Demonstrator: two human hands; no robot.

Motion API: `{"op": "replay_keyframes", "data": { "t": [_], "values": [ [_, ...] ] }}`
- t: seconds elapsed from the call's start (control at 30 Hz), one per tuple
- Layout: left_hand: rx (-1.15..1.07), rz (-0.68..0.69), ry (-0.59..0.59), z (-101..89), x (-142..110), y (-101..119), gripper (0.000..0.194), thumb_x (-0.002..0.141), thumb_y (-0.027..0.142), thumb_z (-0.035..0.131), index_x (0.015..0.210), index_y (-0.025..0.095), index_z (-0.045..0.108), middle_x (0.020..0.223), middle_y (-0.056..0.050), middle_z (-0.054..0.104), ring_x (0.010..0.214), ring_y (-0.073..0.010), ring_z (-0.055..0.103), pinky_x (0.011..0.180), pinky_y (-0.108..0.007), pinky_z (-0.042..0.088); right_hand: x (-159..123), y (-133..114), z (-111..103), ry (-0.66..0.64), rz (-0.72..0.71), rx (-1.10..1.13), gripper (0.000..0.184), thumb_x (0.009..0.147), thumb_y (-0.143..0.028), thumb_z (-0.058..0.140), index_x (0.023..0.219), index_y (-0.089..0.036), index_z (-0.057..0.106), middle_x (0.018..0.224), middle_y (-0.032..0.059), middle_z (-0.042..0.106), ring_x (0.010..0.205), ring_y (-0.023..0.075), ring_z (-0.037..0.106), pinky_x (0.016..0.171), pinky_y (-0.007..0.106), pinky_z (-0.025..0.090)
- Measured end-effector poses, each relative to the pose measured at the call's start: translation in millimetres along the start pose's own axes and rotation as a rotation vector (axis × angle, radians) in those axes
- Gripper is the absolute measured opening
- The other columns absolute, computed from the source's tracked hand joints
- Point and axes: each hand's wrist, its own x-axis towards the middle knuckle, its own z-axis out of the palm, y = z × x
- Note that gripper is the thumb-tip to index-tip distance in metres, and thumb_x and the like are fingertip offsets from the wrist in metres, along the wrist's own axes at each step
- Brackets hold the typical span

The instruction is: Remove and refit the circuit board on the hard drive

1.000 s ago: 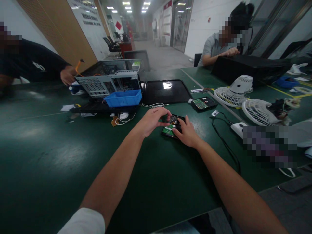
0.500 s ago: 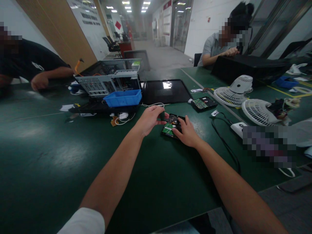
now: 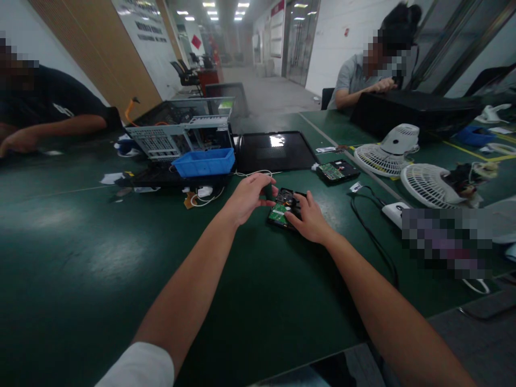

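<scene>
Computer case (image 3: 157, 142), left side, opened up; left hand (image 3: 246, 198) narrowed, perhaps round a dark handle (image 3: 269, 192), cannot tell; hard drive (image 3: 287, 197) flat on table (image 3: 181, 301) between the hands, board (image 3: 278, 214) in place, work judged unfinished; right hand (image 3: 312, 220) spread, touching drive's right side; second drive (image 3: 337, 171) beyond, no hand at it.

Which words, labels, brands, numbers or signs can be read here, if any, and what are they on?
None can be read clearly.
Lettering on the left wall: blurred.
Red panel in the background: too small.
Red diamond in the background: no character legible.
White print on a co-worker's dark shirt: blurred.
White cable tag: marking too small.
Drive under the right hand, and the second drive beyond: any print too small.
</scene>
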Motion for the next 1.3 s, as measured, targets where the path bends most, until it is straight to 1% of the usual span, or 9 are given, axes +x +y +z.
{"op": "replay_keyframes", "data": {
  "t": [0.13,0.27,0.4,0.53,0.63,0.83,1.0,1.13,1.3],
  "values": [
    [-0.031,-0.017,-0.011,0.3,2.2,-3.7,0.024,0.088,0.037,0.064,0.101,0.016,0.065,0.096,-0.012,0.072,0.092,-0.0247,0.07,0.072,-0.037,0.061,0.1,-1.0,-1.3,0.012,-0.022,0.0,0.064,0.099,-0.05,0.055,0.151,-0.017,0.042,0.164,0.0241,0.032,0.16,0.0384,0.018,0.121,0.055,0.028],
    [-0.061,-0.023,-0.005,0.0,3.6,-5.9,0.024,0.087,0.036,0.066,0.101,0.016,0.063,0.101,-0.014,0.073,0.096,-0.026,0.071,0.074,-0.038,0.061,0.4,-1.4,-1.8,0.01,-0.015,-0.008,0.058,0.099,-0.05,0.056,0.148,-0.022,0.045,0.165,0.0229,0.028,0.157,0.0395,0.025,0.119,0.057,0.031],
    [-0.05,-0.014,-0.027,0.3,1.7,-3.6,0.021,0.087,0.035,0.065,0.096,0.016,0.066,0.105,-0.013,0.071,0.096,-0.0242,0.068,0.073,-0.036,0.061,0.9,-1.1,-2.0,-0.013,-0.016,-0.012,0.055,0.099,-0.05,0.057,0.147,-0.023,0.048,0.166,0.023,0.026,0.157,0.04,0.026,0.118,0.057,0.031],
    [0.013,0.022,-0.023,0.5,0.3,-0.6,0.021,0.086,0.036,0.063,0.089,0.016,0.07,0.099,-0.01,0.067,0.09,-0.0212,0.064,0.068,-0.031,0.059,1.4,-0.1,-0.9,-0.003,-0.015,-0.01,0.056,0.099,-0.049,0.058,0.147,-0.021,0.048,0.165,0.0236,0.027,0.157,0.0395,0.026,0.119,0.056,0.029],
    [0.049,0.03,-0.001,0.3,0.7,-0.1,0.022,0.086,0.035,0.061,0.089,0.016,0.072,0.093,-0.009,0.066,0.088,-0.0206,0.064,0.067,-0.029,0.057,0.7,-0.7,-1.0,-0.003,-0.013,0.001,0.056,0.099,-0.048,0.058,0.147,-0.021,0.048,0.166,0.0245,0.025,0.157,0.0398,0.026,0.119,0.056,0.03],
    [0.008,0.039,-0.02,1.8,-0.6,-0.4,0.022,0.089,0.035,0.06,0.1,0.017,0.069,0.091,-0.008,0.067,0.09,-0.0217,0.065,0.071,-0.034,0.059,-0.8,-1.5,-1.7,0.013,-0.019,0.021,0.055,0.098,-0.048,0.058,0.146,-0.021,0.048,0.166,0.0238,0.026,0.157,0.0402,0.026,0.119,0.058,0.029],
    [-0.051,-0.016,-0.065,2.8,-3.2,0.8,0.024,0.089,0.035,0.065,0.104,0.017,0.063,0.093,-0.011,0.071,0.093,-0.0245,0.068,0.075,-0.039,0.061,0.0,0.7,0.3,0.019,-0.028,0.02,0.056,0.098,-0.049,0.058,0.145,-0.02,0.047,0.164,0.0246,0.029,0.158,0.0402,0.023,0.119,0.058,0.03],
    [-0.072,-0.025,-0.063,2.4,-2.8,0.3,0.024,0.088,0.035,0.066,0.104,0.017,0.06,0.099,-0.013,0.073,0.098,-0.0265,0.07,0.077,-0.042,0.061,0.9,3.1,2.4,0.028,-0.034,0.014,0.054,0.098,-0.049,0.058,0.143,-0.02,0.048,0.163,0.0232,0.03,0.158,0.0388,0.022,0.12,0.057,0.03],
    [-0.058,-0.021,-0.033,-0.5,-0.7,0.5,0.021,0.087,0.035,0.065,0.1,0.018,0.062,0.103,-0.011,0.072,0.097,-0.0245,0.068,0.076,-0.039,0.061,2.3,5.5,4.2,0.042,-0.041,0.003,0.052,0.097,-0.049,0.06,0.14,-0.02,0.05,0.16,0.0233,0.034,0.156,0.0388,0.028,0.119,0.056,0.032]
  ]
}}
